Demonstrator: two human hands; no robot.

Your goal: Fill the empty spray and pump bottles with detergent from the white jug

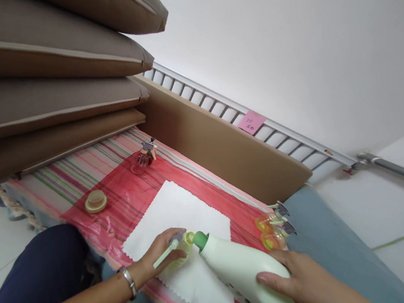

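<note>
My left hand (163, 246) is closed around a small clear spray bottle (180, 258) with yellowish liquid in it. A grey and pale green spray head (165, 253) is also held in those fingers, off the bottle. My right hand (291, 280) grips a large pale green bottle (241, 261), tilted nearly level. Its green spout (200, 240) meets the small bottle's open mouth; whether liquid is flowing I cannot tell. Both are above a white cloth (183, 204). A round yellowish cap (96, 201) lies to the left.
A pink spray bottle (141, 162) stands at the back left. Two yellow spray bottles (273, 239) stand at the right. Red plastic sheet (118, 185) lies over a striped cloth (74, 173). Stacked brown cushions (60, 61) tower at left; a cardboard panel (218, 144) lines the back.
</note>
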